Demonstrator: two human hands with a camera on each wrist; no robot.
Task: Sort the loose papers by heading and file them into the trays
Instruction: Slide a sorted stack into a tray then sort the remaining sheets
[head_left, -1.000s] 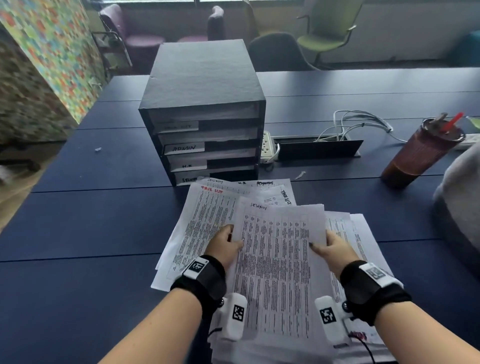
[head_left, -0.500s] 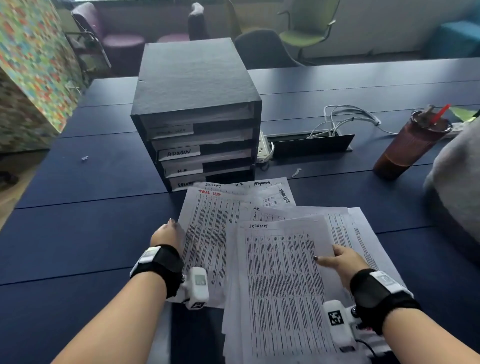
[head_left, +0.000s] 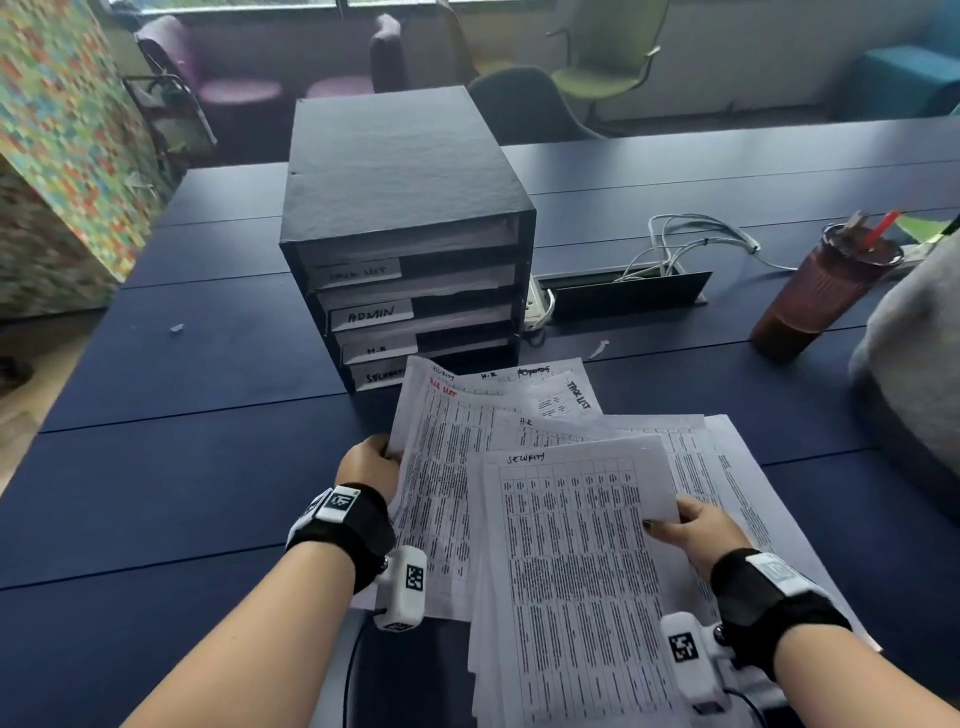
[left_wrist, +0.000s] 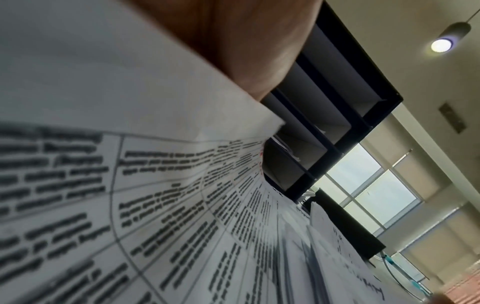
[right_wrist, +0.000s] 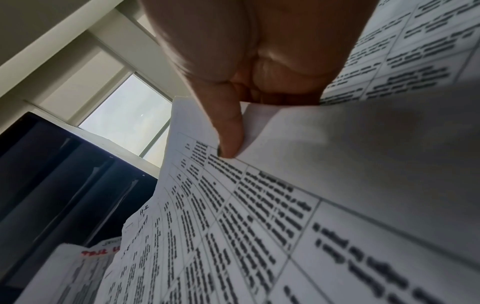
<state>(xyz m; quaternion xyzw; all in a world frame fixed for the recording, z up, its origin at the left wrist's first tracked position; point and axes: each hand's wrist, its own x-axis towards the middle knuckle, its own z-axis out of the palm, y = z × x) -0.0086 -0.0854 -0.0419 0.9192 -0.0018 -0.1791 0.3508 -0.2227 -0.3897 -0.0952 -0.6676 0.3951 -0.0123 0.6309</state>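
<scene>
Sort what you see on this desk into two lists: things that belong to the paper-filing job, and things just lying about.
Part of the job:
loose papers
Security sheet, held by the right hand
red-headed sheet, held by the left hand
labelled trays

Just lying about:
drink cup
white cables
grey cloth

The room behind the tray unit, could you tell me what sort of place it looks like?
Probably an office meeting or break-out room: a long dark blue table with a built-in cable box, office chairs along the window wall, and a labelled filing tray unit.
</scene>
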